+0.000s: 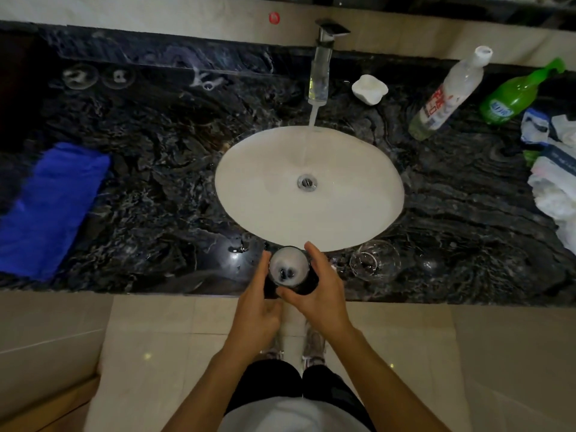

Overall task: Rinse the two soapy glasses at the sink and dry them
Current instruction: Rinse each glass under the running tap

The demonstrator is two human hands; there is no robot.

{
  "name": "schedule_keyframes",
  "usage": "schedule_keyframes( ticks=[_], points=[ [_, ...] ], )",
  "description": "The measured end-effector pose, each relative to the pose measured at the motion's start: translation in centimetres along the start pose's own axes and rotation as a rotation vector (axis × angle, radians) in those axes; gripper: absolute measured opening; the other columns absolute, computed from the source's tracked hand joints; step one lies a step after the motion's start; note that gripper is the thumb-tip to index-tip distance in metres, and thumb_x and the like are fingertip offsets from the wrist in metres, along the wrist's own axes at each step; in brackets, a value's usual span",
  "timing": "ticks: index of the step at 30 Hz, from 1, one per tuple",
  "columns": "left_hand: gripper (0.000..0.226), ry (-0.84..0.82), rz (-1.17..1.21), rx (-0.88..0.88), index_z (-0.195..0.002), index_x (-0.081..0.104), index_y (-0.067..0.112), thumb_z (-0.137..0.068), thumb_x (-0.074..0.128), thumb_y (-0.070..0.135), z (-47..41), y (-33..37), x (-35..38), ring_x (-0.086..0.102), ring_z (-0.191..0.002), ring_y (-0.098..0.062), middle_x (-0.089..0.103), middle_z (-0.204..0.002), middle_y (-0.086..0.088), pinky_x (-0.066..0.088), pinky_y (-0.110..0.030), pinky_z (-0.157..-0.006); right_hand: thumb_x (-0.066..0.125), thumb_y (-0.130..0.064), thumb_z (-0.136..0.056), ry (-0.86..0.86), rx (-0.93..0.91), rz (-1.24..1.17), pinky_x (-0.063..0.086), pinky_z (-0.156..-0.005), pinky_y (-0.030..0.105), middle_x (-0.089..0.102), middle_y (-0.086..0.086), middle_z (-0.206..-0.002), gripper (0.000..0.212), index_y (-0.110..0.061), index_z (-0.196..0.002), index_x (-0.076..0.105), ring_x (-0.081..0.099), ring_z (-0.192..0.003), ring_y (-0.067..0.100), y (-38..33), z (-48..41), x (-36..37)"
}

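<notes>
Closed round one soapy glass (289, 269) from both sides: left grip (255, 310) with fingers curled on the left wall, right grip (324, 294) with fingers over the far side and thumb under the near side. Held upright, mouth up, whitish inside with a few dark spots at the bottom, above the front edge of the bench (156, 188). Just to the right of the grip, on the bench and apart from both grips: second glass (375, 260), clear. Little to read anywhere. Far right and beyond the grip, leaning: clear bottle (448, 95) with white cap and a white label with red characters, too blurred to read. Beside it, further right, green bottle (517, 95) with a blue label, also not readable. Right of those, at the edge of view, a heap of white and blue packets (553, 188), printing not legible. Directly beyond the grip, sunk in the bench: white oval basin (265, 207) with metal drain (307, 182) in the middle. Above it the tap (321, 70), running, with a stream of water (311, 132) falling into the far part of the basin. Near the tap, to the right, a white dish-like object (370, 88). Far left of the grip, lying flat: blue cloth (53, 204). Bench of dark, marble-like stone with pale veins, shining close to the left grip. Beyond it a pale wall with a small red dot (274, 17). Below the grip, beige floor tiles (156, 338) and two light shoes (314, 344).
</notes>
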State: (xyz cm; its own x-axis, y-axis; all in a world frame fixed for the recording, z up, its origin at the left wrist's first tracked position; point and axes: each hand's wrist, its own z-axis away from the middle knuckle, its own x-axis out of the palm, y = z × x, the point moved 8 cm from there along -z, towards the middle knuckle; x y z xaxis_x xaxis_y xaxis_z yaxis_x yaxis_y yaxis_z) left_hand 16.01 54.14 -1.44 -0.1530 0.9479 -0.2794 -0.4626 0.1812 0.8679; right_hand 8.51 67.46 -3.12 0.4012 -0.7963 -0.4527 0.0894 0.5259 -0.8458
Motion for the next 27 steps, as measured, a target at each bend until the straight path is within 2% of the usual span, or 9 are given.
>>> schedule_keyframes(
  ticks=[3,5,8,11,16,19,20,22,27],
  points=[
    [0.085,-0.019,-0.002,-0.001,-0.163,0.022,0.021,-0.093,0.058,-0.013,-0.3,-0.4,0.0,0.035,-0.129,0.029,0.042,-0.157,0.01,0.034,0.002,-0.098,0.092,-0.03,-0.069,0.023,-0.007,-0.011,0.042,-0.101,0.008,0.055,-0.016,-0.141,0.092,-0.026,-0.149,0.046,0.052,-0.125,-0.006,-0.7,0.0,0.3],
    [0.089,-0.042,0.004,-0.015,-0.163,0.022,0.023,-0.09,0.055,-0.017,-0.5,-0.5,0.0,0.042,-0.132,0.021,0.045,-0.155,0.008,0.04,-0.002,-0.097,0.091,-0.02,-0.072,0.05,-0.022,-0.044,0.05,-0.094,0.013,0.063,-0.018,-0.129,0.076,-0.029,-0.138,0.055,0.06,-0.115,-0.006,-1.3,0.1,0.3],
    [0.091,-0.071,0.014,-0.016,-0.161,0.026,0.03,-0.089,0.05,-0.019,-0.7,-0.2,-0.4,0.051,-0.133,0.006,0.051,-0.151,0.011,0.047,-0.013,-0.101,0.091,-0.016,-0.073,0.086,-0.028,-0.086,0.056,-0.086,0.019,0.068,-0.022,-0.117,0.068,-0.038,-0.128,0.058,0.066,-0.107,-0.002,-2.1,0.3,0.0],
    [0.09,-0.106,0.002,0.025,-0.159,0.03,0.033,-0.088,0.042,-0.022,-1.6,1.5,-1.1,0.05,-0.132,0.01,0.049,-0.147,0.021,0.042,-0.01,-0.107,0.093,-0.022,-0.071,0.116,-0.042,-0.111,0.057,-0.085,0.022,0.07,-0.018,-0.115,0.067,-0.034,-0.128,0.06,0.067,-0.104,-0.001,-3.1,-0.2,-1.0],
    [0.093,-0.124,-0.013,0.066,-0.16,0.032,0.031,-0.085,0.038,-0.023,-4.4,4.7,-2.2,0.052,-0.119,0.011,0.051,-0.144,0.012,0.038,0.001,-0.092,0.094,-0.032,-0.069,0.118,-0.077,-0.104,0.053,-0.086,0.015,0.064,-0.028,-0.118,0.071,-0.035,-0.13,0.058,0.062,-0.109,-0.009,-5.9,-3.0,-3.3],
    [0.092,-0.077,-0.054,0.112,-0.159,0.034,0.035,-0.085,0.04,-0.019,-6.2,6.3,-2.9,0.06,-0.079,0.003,0.059,-0.134,0.004,0.045,-0.006,-0.07,0.093,-0.041,-0.063,0.111,-0.078,-0.122,0.055,-0.099,0.027,0.066,-0.021,-0.124,0.079,-0.031,-0.134,0.059,0.062,-0.118,0.0,-6.9,-4.9,-4.5],
    [0.092,-0.07,-0.054,0.122,-0.159,0.033,0.037,-0.085,0.04,-0.017,-6.8,6.8,-3.0,0.057,-0.075,0.006,0.059,-0.137,0.003,0.045,-0.007,-0.068,0.093,-0.041,-0.063,0.11,-0.079,-0.12,0.055,-0.1,0.03,0.066,-0.018,-0.126,0.081,-0.031,-0.135,0.058,0.063,-0.118,0.002,-7.1,-5.5,-4.8],
    [0.091,-0.058,-0.049,0.134,-0.158,0.033,0.04,-0.087,0.04,-0.015,-7.9,7.6,-3.1,0.054,-0.08,0.015,0.054,-0.147,0.007,0.045,-0.003,-0.072,0.094,-0.039,-0.063,0.102,-0.089,-0.109,0.055,-0.101,0.03,0.066,-0.015,-0.127,0.081,-0.03,-0.135,0.059,0.063,-0.118,0.004,-7.9,-6.7,-5.5],
    [0.089,-0.034,-0.024,0.156,-0.156,0.037,0.043,-0.088,0.037,-0.014,-10.7,10.0,-2.8,0.054,-0.093,0.024,0.053,-0.147,0.011,0.044,0.0,-0.08,0.094,-0.038,-0.062,0.065,-0.1,-0.091,0.054,-0.101,0.025,0.066,-0.015,-0.129,0.083,-0.031,-0.137,0.058,0.063,-0.118,0.004,-8.9,-10.2,-7.1]
  ],
)
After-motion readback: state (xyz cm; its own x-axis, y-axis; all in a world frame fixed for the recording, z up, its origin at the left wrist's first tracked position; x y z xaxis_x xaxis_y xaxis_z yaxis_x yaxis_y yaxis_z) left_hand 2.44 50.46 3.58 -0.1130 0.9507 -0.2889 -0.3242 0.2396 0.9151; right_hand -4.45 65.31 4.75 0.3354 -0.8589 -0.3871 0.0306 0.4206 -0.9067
